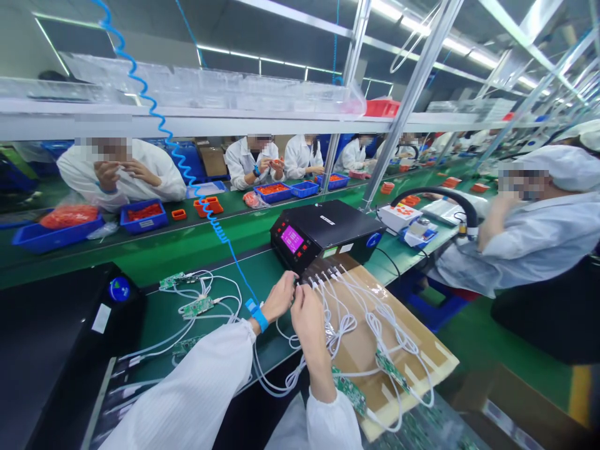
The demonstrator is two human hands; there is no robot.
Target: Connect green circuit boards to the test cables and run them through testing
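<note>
My left hand (280, 299) and my right hand (308, 319) meet in front of a black box (330, 220) with a lit purple screen (292, 240). Both are closed in a pinch, fingertips almost touching. Whatever small thing lies between them is mostly hidden by the fingers. Beside my right hand, several white cables (345, 324) run from plugs along the box's side. Green circuit boards (349, 390) hang on some cable ends at the lower right. More circuit boards (197, 306) with white cables lie left of my hands. A blue strap (257, 314) circles my left wrist.
A second black box (60, 337) stands at the left. Cardboard (422, 350) lies under the cables at the right. A coiled blue cord (175, 150) hangs down to my wrist strap. Blue bins (144, 215) of orange parts line the far side, where several people sit. Another person (544, 212) sits at the right.
</note>
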